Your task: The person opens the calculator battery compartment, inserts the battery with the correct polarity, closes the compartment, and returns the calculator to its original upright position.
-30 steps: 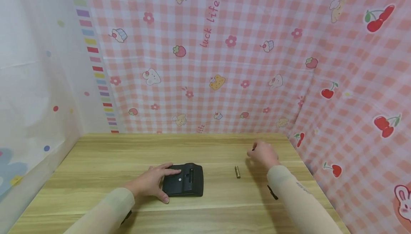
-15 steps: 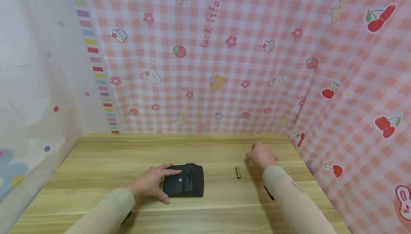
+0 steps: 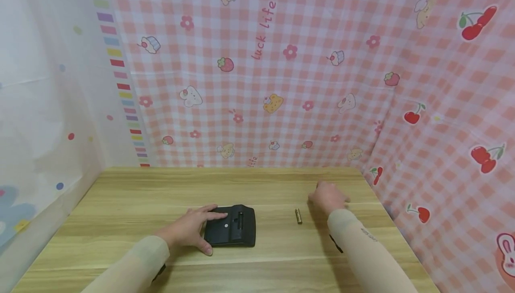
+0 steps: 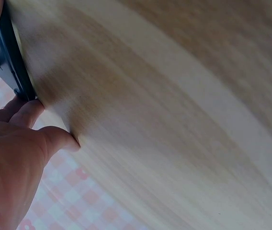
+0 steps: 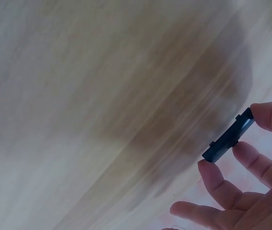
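Note:
A black calculator (image 3: 241,235) lies face down on the wooden table, its narrow battery slot (image 3: 240,220) uncovered. My left hand (image 3: 191,226) holds it from the left, thumb along the near edge and fingers spread over the back and far edge. In the left wrist view, fingertips (image 4: 30,112) meet the calculator's dark edge (image 4: 14,57). Between thumb and fingertips, my right hand (image 3: 329,197) pinches a small black battery cover (image 5: 229,136) with little tabs, close over the table. In the head view the hand hides that cover. A gold battery (image 3: 298,216) lies between calculator and right hand.
The wooden tabletop (image 3: 273,266) ends at the back against a pink checked cloth (image 3: 241,83). More checked cloth (image 3: 450,141) hangs along the right side, and white cloth (image 3: 36,96) along the left.
My right hand has shifted slightly nearer and turned over a little, so the black cover has gone out of sight in the head view. Left hand, calculator and battery stay put.

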A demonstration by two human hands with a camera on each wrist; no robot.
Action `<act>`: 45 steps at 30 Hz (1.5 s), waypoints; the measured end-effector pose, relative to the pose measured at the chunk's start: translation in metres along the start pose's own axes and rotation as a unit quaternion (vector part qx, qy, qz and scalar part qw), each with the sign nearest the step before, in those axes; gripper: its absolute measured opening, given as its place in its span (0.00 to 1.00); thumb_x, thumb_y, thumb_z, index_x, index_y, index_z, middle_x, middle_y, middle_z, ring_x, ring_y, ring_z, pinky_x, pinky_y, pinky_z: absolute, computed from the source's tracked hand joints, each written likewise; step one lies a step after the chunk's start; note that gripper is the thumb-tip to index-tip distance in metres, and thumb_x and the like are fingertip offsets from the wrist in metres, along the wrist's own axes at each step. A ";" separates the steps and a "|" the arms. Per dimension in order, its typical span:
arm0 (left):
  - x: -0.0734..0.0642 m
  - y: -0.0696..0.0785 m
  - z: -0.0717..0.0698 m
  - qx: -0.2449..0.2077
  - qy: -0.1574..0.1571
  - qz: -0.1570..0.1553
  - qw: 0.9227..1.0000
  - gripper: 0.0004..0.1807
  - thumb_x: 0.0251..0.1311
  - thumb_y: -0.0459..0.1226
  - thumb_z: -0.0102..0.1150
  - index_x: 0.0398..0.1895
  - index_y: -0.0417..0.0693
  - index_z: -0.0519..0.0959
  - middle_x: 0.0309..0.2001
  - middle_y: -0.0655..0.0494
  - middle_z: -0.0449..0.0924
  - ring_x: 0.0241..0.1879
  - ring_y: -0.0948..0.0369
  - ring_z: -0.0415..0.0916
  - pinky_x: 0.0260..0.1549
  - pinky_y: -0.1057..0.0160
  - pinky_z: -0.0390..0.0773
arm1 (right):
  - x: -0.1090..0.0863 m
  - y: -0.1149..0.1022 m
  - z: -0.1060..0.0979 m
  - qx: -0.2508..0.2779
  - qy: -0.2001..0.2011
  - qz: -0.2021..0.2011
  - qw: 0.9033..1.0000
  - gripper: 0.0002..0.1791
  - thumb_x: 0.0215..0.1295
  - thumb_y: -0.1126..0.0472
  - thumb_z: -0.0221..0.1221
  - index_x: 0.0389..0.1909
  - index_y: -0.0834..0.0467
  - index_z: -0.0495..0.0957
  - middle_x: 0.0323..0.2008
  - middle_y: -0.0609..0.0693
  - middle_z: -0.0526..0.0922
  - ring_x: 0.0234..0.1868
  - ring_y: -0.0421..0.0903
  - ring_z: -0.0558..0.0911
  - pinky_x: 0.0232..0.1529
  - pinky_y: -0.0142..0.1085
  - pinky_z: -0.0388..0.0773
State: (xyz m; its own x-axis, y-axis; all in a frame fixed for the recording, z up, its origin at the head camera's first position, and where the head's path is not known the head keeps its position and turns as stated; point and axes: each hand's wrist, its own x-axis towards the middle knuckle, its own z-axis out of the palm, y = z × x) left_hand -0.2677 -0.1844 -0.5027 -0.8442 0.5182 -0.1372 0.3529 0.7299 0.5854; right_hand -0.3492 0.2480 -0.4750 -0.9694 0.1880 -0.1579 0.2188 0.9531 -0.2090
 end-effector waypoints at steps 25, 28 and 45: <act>0.002 -0.003 0.001 -0.003 0.000 -0.010 1.000 0.57 0.35 0.44 0.91 0.77 0.63 0.75 0.85 0.41 0.57 0.81 0.31 0.55 0.78 0.22 0.43 | 0.005 -0.003 0.010 -0.024 -0.003 0.000 1.000 0.33 0.71 0.48 0.61 0.72 0.62 0.74 0.68 0.74 0.77 0.67 0.82 0.75 0.63 0.87 0.60; 0.002 -0.002 0.001 -0.005 0.001 -0.009 1.000 0.57 0.34 0.44 0.92 0.77 0.63 0.75 0.84 0.41 0.57 0.81 0.30 0.55 0.78 0.21 0.43 | 0.005 -0.003 0.010 -0.022 -0.003 0.001 1.000 0.36 0.71 0.48 0.62 0.74 0.61 0.72 0.69 0.74 0.76 0.67 0.83 0.74 0.63 0.88 0.60; 0.001 -0.003 0.000 -0.009 0.003 0.003 1.000 0.58 0.33 0.45 0.92 0.77 0.61 0.75 0.84 0.38 0.58 0.81 0.32 0.57 0.76 0.18 0.39 | 0.003 -0.005 0.007 -0.030 -0.015 0.004 0.999 0.36 0.74 0.47 0.59 0.73 0.67 0.71 0.69 0.76 0.75 0.67 0.84 0.74 0.63 0.87 0.60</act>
State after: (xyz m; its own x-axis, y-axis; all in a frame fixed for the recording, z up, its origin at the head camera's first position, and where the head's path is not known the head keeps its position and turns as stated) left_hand -0.2696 -0.1853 -0.5047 -0.8438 0.5209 -0.1290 0.3513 0.7179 0.6010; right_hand -0.3523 0.2422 -0.4810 -0.9639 0.1885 -0.1881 0.2177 0.9646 -0.1488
